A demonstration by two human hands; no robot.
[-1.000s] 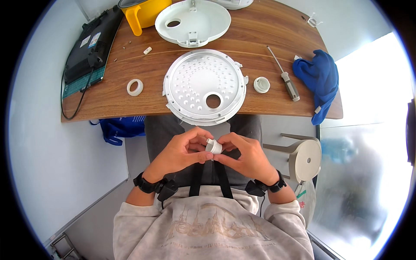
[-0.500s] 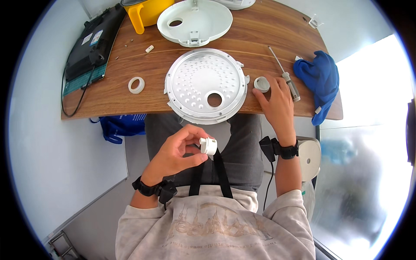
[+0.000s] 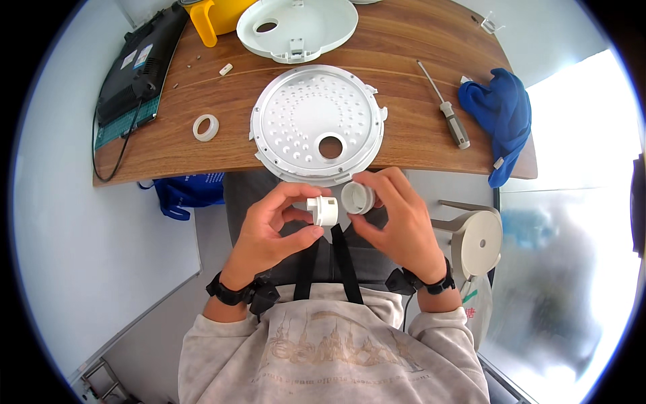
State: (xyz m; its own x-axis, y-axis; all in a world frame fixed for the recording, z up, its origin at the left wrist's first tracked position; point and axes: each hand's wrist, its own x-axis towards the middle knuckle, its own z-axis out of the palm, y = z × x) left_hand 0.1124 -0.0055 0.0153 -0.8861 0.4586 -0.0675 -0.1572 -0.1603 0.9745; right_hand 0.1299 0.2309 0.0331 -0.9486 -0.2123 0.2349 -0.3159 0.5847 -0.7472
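Below the tabletop point(image 3: 202, 145) edge, over the lap, both hands meet. The left hand point(image 3: 272, 232) is curled, thumb and fingertips pinching a small white plug point(image 3: 325, 210) with notched sides. The right hand point(image 3: 397, 225) is likewise closed round a small grey-white cap point(image 3: 357, 198), its hollow side turned toward the plug; the two parts sit just beside each other, not yet joined.

It looks like a fitting step: the cap is being lined up with the plug. To go together, I'd judge, the notches must be turned to match and the parts pushed squarely onto one another.

On the tabletop I count one round perforated plate point(image 3: 316, 124) with a single large hole, overhanging the near edge; one white lid shell point(image 3: 299, 27) behind it; one white ring point(image 3: 206, 127) to the left; one screwdriver point(image 3: 444, 108) to the right; one blue cloth point(image 3: 505, 114) at the right end; one yellow jug point(image 3: 215, 17); and one black device point(image 3: 138, 64) on a green mat at the far left. A small white bit point(image 3: 226, 69) lies near the jug.
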